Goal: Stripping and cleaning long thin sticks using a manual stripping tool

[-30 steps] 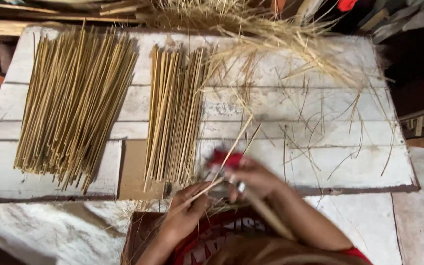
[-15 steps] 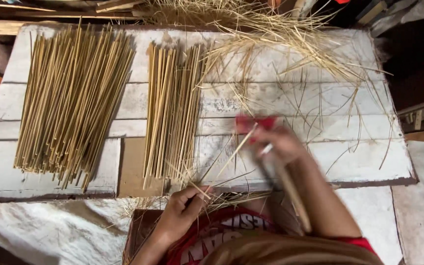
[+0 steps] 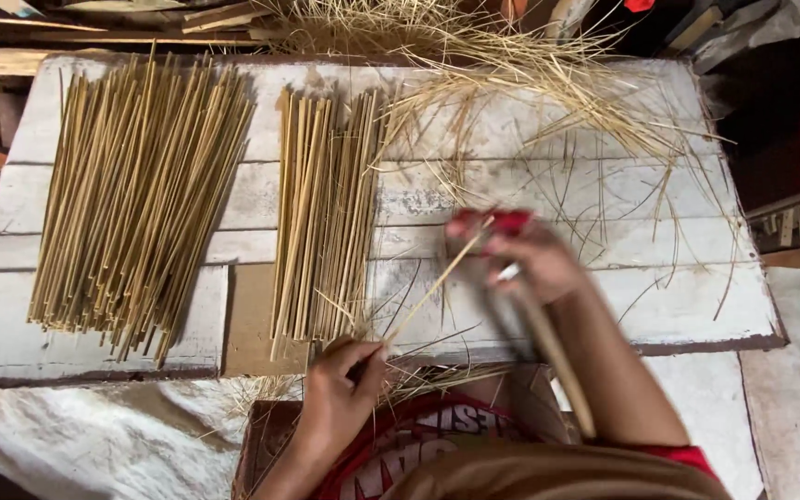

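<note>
My left hand (image 3: 344,384) pinches the near end of a thin bamboo stick (image 3: 432,287) at the front edge of a white wooden board (image 3: 687,306). The stick slants up and right to my right hand (image 3: 520,255), which is blurred and closed around a red-handled tool (image 3: 509,220) held against the stick's far end. Just left of my hands lies a narrow bundle of cut bamboo sticks (image 3: 326,213). Further left, a wider pile of sticks (image 3: 131,194) is spread over the board.
Loose straw-like shavings (image 3: 530,74) lie tangled over the board's far right part. A brown cardboard piece (image 3: 247,319) sits between the two piles. Pale cloth (image 3: 94,435) covers the ground at the near left. Dark clutter stands beyond the right edge.
My right hand moved with the red-handled tool up and to the right along the stick, away from my left hand. My left hand stayed at the board's front edge.
</note>
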